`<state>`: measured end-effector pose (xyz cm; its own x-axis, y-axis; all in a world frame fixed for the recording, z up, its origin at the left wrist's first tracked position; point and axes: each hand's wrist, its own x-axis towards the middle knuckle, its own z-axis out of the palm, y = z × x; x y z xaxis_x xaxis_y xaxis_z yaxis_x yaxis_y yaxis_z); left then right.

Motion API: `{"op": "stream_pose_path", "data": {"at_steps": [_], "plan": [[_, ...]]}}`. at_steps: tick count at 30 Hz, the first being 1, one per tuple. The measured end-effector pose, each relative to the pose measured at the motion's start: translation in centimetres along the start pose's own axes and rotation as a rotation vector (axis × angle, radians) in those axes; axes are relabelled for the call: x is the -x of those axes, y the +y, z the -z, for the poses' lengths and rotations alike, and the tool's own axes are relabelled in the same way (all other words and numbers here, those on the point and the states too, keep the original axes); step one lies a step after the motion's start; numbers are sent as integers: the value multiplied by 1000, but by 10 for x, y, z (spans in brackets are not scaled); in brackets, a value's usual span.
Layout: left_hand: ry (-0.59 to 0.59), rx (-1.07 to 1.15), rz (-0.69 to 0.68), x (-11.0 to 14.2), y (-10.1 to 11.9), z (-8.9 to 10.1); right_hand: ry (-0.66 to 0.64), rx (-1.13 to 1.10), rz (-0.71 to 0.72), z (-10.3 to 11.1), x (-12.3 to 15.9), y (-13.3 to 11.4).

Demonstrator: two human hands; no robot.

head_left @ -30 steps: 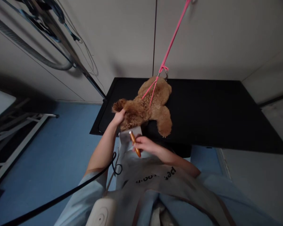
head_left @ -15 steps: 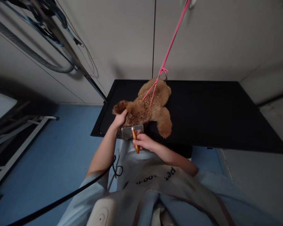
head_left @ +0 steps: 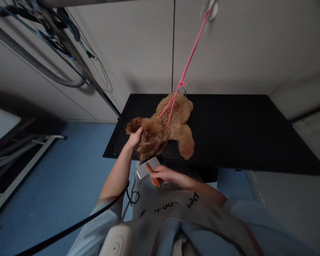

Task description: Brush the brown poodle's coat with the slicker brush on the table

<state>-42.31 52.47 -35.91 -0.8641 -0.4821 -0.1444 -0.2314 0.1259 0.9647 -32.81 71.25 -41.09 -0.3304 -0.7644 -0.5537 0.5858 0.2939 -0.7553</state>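
A brown curly-haired dog point(head_left: 185, 138) is on the black table, with a pink lead point(head_left: 193, 51) looped around it. My left hand point(head_left: 135, 137) grips the dog's head near its left end; the fingers are partly buried in fur or hidden underneath. My right hand point(head_left: 162, 174) is closed around the wooden handle of a slicker brush point(head_left: 148, 168). The brush's flat metal back faces up, just off the near table edge and below the dog's hanging fur. Its pins are hidden from view.
The black grooming table point(head_left: 242, 135) extends to the right. A metal post point(head_left: 96, 83) rises at its left end, beside a grey hose point(head_left: 42, 67) and hanging straps. A black cable point(head_left: 77, 222) crosses my left arm. Behind stands a pale wall point(head_left: 138, 46).
My right hand has drawn the slicker brush toward my body, away from the dog's fur, and tilted it. My left hand keeps its hold on the head. The view has shifted slightly.
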Motion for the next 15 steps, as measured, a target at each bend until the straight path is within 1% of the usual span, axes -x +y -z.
{"op": "stream_pose_path", "data": {"at_steps": [1,2,4,5,6,7,9,10,11,12,13,15], "plan": [[5,6,5,-1,0,0,-12,-12,27,0,1,-1],[6,19,7,-2,-1,0,7,-22,88,2,1,-4],[-22,67,5,-5,-4,0,126,-22,231,6,-2,-10],[-42,103,0,-7,-6,0,180,-11,260,9,-4,-11],[-52,135,2,-9,-7,0,205,1,244,11,-6,-11],[-48,156,16,-11,-9,0,198,9,194,12,-8,-8],[-7,156,72,-14,-11,1,100,5,57,11,-9,-1],[20,151,88,-15,-11,1,40,-7,17,10,-8,1],[32,150,86,-15,-11,1,0,-24,17,9,-7,1],[32,160,69,-15,-10,1,-9,-42,60,8,-6,-2],[17,180,44,-14,-8,0,15,-56,132,9,-5,-7],[-22,223,-14,-11,-5,-1,128,-51,267,10,-4,-18]]}}
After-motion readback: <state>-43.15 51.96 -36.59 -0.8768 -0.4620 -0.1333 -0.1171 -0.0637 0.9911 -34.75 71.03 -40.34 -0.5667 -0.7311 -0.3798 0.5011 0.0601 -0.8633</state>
